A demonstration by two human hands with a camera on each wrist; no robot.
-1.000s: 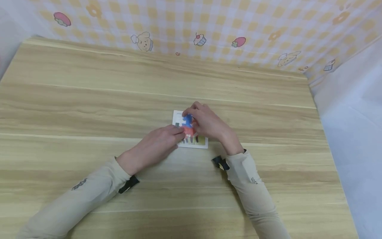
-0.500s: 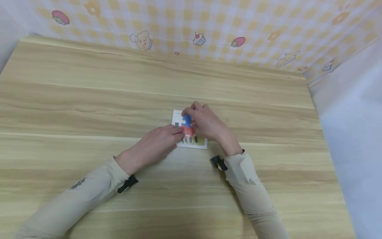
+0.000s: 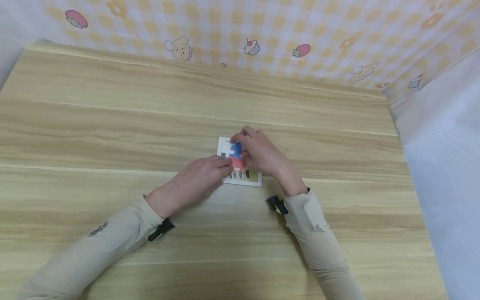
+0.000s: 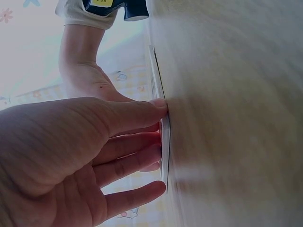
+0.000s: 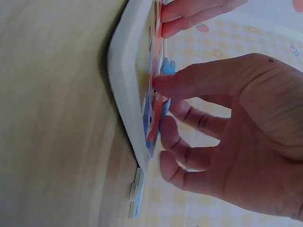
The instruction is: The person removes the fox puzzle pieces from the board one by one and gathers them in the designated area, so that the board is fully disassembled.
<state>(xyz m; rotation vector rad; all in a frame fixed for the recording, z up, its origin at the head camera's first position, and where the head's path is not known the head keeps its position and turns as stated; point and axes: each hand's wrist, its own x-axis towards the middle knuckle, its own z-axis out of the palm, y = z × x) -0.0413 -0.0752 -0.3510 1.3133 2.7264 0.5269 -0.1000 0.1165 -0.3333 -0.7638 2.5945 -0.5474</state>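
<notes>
A small jigsaw puzzle board [image 3: 255, 182] with a white frame lies flat on the table, its picture red, blue and yellow. My left hand [image 3: 196, 179] rests on its left part with fairly straight fingers; the left wrist view shows the thumb [image 4: 158, 102] at the board's edge. At the upper part, my right hand [image 3: 262, 154] pinches a blue puzzle piece [image 3: 238, 148] between thumb and fingers. In the right wrist view that blue piece [image 5: 168, 66] stands slightly raised over the board. The right hand covers the board's upper right corner.
A light blue flat piece [image 5: 136, 194] lies on the wooden table [image 3: 131, 104] just past the board, seen only in the right wrist view. A yellow checked cloth [image 3: 277, 25] hangs along the table's back edge. Black wrist straps [image 3: 277, 205] sit on both sleeves.
Both hands stay at nearly the same places on the board. The blue piece under my right fingers shifts and tilts slightly. The view itself sways a little.
</notes>
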